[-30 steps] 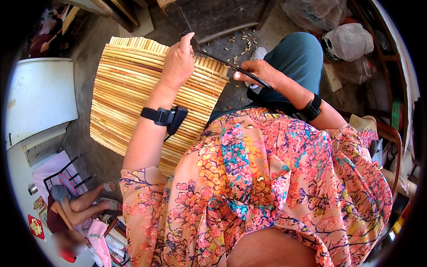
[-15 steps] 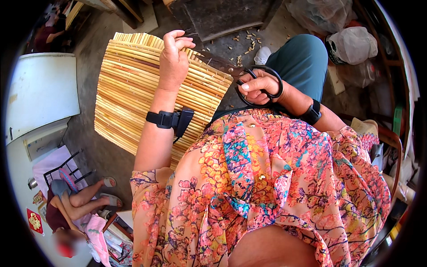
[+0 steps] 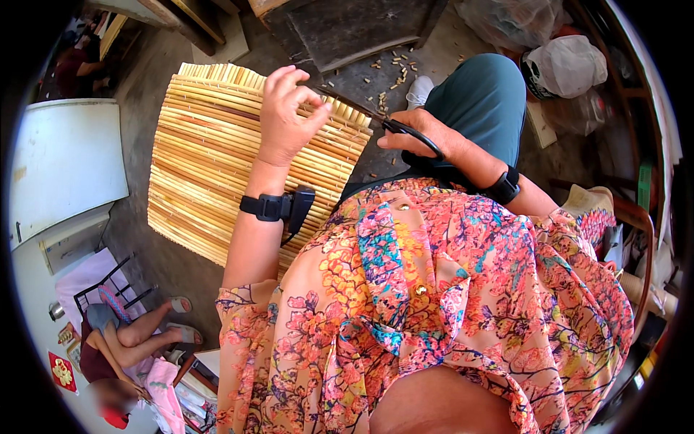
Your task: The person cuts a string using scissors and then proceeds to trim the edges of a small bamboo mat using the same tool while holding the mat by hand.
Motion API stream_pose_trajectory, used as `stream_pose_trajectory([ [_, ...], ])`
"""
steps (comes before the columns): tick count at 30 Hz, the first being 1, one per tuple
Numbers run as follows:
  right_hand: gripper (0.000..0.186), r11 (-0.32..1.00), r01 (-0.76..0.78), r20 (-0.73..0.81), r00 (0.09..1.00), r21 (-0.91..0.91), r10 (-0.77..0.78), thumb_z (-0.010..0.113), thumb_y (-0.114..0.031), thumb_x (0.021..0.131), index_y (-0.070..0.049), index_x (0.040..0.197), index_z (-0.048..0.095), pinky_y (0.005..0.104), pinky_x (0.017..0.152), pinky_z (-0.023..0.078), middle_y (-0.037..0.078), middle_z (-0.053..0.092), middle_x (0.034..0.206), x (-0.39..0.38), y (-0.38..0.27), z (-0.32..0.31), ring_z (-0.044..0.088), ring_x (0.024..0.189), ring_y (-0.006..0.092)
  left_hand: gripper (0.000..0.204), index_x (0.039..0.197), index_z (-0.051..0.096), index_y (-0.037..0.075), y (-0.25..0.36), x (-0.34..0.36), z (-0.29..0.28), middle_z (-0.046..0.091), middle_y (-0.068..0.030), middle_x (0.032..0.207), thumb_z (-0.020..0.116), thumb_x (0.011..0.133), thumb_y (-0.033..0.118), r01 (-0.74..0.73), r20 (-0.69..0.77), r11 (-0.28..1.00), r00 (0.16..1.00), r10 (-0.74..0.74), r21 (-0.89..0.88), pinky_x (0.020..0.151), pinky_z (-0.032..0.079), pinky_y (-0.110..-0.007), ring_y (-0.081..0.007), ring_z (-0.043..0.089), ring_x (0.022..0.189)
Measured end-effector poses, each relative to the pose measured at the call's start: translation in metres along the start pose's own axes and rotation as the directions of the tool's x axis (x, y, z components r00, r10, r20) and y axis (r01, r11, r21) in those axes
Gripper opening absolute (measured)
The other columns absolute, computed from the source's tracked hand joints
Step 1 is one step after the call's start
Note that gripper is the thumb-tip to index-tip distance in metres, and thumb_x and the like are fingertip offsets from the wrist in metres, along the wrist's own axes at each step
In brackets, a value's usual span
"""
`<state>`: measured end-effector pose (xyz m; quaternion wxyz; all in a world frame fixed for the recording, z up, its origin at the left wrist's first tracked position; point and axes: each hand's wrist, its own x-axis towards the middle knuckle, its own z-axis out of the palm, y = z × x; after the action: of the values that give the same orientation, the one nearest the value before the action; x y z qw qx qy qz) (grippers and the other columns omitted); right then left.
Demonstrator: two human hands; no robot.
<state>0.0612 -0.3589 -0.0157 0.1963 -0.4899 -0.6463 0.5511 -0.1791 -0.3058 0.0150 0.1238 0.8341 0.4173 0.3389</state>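
A mat of thin yellow-brown sticks point(image 3: 210, 137), bound together by rows of stitching, spreads out in front of me on the left. Over its far right part is my left hand point(image 3: 289, 108), thumb and fingers apart and slightly bent; no object shows in them. My right hand point(image 3: 423, 130) grips a pair of scissors point(image 3: 412, 133) by the black handles. Its dark blades run along the stick ends at the mat's right edge and are partly hidden there. The handles are seen nearly edge-on.
Short cut stick pieces point(image 3: 396, 76) litter the floor beside a dark wooden piece of furniture point(image 3: 354, 32). Plastic bags point(image 3: 571, 65) stand at the far right. A white cabinet point(image 3: 69, 159) is on the left, and a seated person point(image 3: 126, 336) is at lower left.
My right hand has turned, so the scissor handles now appear edge-on rather than as open loops. My left hand has shifted slightly right and nearer, its thumb now spread from the fingers.
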Motion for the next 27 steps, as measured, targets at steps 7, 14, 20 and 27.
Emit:
stream_pose_trajectory([
  [7,0.043,0.999,0.041,0.003,0.999,-0.035,-0.041,0.065,-0.040,0.078,0.002,0.076,0.057,0.0293,0.053,0.042,0.009,0.053,0.061,0.000,-0.012,0.000,0.052,0.056,0.0129,0.014,0.064,0.060,0.005,0.019,-0.003,0.020,0.057,-0.0076,0.094,0.073,0.060,0.008,0.091,-0.055,0.990,0.995,-0.086,0.109,0.088,0.039,-0.037,-0.0279,0.047,0.104],
  [14,0.043,0.933,-0.230,0.267,0.951,0.276,0.155,0.046,-0.042,0.090,-0.002,0.078,0.054,0.0215,0.048,0.040,-0.001,0.044,0.056,-0.021,-0.012,-0.035,0.048,0.050,0.0081,0.012,0.069,0.057,0.006,0.022,-0.009,0.017,0.058,-0.0057,0.087,0.069,0.066,0.004,0.177,-0.226,0.982,0.961,-0.160,0.061,0.084,0.038,-0.036,-0.0258,0.047,0.095],
  [20,0.056,0.815,-0.400,0.544,0.829,0.419,0.128,0.044,-0.057,0.087,-0.003,0.075,0.053,0.0208,0.043,0.036,-0.004,0.039,0.053,-0.026,-0.002,-0.034,0.039,0.045,0.0065,0.015,0.071,0.052,0.004,0.021,-0.014,0.023,0.057,-0.0040,0.070,0.066,0.073,0.004,0.307,-0.157,0.924,0.925,-0.346,-0.230,0.063,0.043,-0.031,-0.0218,0.051,0.067],
  [27,0.060,0.737,-0.449,0.657,0.753,0.505,0.009,0.037,-0.060,0.088,-0.002,0.079,0.053,0.0214,0.041,0.035,-0.003,0.037,0.053,-0.010,0.011,-0.043,0.035,0.043,0.0052,0.015,0.072,0.050,0.003,0.025,-0.014,0.022,0.054,-0.0033,0.064,0.064,0.079,0.003,0.391,-0.069,0.824,0.887,-0.456,-0.410,0.055,0.040,-0.023,-0.0104,0.048,0.058],
])
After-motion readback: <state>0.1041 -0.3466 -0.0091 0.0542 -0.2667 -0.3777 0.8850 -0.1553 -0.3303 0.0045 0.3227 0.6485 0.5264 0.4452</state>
